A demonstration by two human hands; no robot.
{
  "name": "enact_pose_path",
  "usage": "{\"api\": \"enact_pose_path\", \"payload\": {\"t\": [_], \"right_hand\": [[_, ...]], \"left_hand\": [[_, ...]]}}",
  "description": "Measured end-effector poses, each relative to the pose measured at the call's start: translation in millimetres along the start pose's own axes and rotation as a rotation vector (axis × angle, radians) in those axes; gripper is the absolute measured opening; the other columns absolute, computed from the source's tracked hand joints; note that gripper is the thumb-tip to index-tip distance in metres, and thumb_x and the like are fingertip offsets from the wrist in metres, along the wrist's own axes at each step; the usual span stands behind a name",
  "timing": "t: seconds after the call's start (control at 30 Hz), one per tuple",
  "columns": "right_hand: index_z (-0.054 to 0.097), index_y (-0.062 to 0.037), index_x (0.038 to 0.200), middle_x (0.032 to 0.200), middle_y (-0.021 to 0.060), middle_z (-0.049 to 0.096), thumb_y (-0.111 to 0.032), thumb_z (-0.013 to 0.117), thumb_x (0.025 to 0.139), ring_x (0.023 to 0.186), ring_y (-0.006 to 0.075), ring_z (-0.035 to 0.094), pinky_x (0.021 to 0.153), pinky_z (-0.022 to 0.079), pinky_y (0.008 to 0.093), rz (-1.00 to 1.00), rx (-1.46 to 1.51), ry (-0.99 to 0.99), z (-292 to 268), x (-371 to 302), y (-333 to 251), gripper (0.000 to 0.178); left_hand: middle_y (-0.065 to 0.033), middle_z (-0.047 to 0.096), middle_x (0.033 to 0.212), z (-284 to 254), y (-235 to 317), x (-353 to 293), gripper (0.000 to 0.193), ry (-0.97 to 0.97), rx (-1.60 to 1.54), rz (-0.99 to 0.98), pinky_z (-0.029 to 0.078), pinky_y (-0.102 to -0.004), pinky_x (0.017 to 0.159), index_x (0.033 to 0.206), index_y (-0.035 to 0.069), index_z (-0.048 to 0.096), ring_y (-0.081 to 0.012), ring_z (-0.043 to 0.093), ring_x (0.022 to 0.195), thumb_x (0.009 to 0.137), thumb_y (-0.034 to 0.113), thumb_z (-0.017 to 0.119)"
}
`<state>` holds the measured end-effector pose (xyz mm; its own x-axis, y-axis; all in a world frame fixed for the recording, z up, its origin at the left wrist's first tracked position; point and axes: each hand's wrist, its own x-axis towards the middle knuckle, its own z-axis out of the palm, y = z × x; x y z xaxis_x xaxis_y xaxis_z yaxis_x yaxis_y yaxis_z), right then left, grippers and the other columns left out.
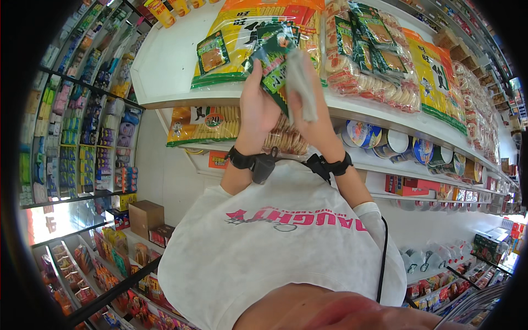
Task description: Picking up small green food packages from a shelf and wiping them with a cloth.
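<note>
Near the shelf's front edge, my left hand is closed on a small dark green snack packet, thumb up along its side. My right hand grips a pale grey-white cloth, blurred by motion, which lies against or just over the packet's right side. Behind them rests a big yellow bag of snack sticks. On that bag lies another green packet, to the left of my hands. Several more green packets are piled on a clear bag of round crackers to the right.
The white shelf carries these bags, with another yellow bag farther right. On the level below are a yellow snack bag and round tubs. Stocked shelves stand at the left, with a cardboard box lower down.
</note>
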<state>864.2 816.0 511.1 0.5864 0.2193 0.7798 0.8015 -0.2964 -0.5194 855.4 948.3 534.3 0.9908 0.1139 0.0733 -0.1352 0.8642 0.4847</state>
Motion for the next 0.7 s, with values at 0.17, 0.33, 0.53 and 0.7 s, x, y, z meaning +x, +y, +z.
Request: {"api": "enact_pose_path", "payload": {"t": [0.17,0.33,0.53,0.7], "right_hand": [[0.062,0.0038,0.121,0.104,0.0063,0.070,-0.019,0.069,0.095,0.094,0.0100,0.061,0.083,0.049,0.0289,0.675,0.625,-0.066,-18,-1,16,0.035],[0.064,0.0027,0.115,0.102,0.0039,0.069,-0.016,0.067,0.097,0.092,0.0095,0.060,0.082,0.049,0.0276,0.530,0.479,0.038,-20,1,16,0.027],[0.061,0.0019,0.121,0.107,0.0063,0.068,-0.014,0.061,0.099,0.095,0.0115,0.061,0.082,0.048,0.0276,0.615,0.423,0.220,-21,-7,18,0.027],[0.055,0.0026,0.130,0.114,0.0182,0.067,-0.014,0.056,0.102,0.098,0.0250,0.066,0.086,0.049,0.0330,0.081,-0.111,0.077,-22,1,22,0.033]], "left_hand": [[-0.0138,0.063,0.127,8,6,-9,0.045,0.021,0.230,0.010,0.052,-0.0388,0.097,0.133,-0.002,0.052,-0.0227,0.064,0.113,0.105,0.034,0.052],[-0.0061,0.066,0.117,-8,-4,-15,0.044,0.024,0.723,-0.031,0.047,-0.0285,0.092,0.126,-0.002,0.061,-0.0118,0.060,0.104,0.101,0.034,0.062],[-0.0057,0.062,0.122,-18,-8,-12,0.050,0.074,0.652,-0.225,0.045,-0.0285,0.095,0.132,-0.001,0.056,-0.0121,0.055,0.110,0.101,0.039,0.061],[-0.0059,0.062,0.120,1,-8,-19,0.044,0.083,0.513,-0.280,0.046,-0.0308,0.096,0.130,0.000,0.056,-0.0131,0.058,0.110,0.103,0.035,0.058]]}}
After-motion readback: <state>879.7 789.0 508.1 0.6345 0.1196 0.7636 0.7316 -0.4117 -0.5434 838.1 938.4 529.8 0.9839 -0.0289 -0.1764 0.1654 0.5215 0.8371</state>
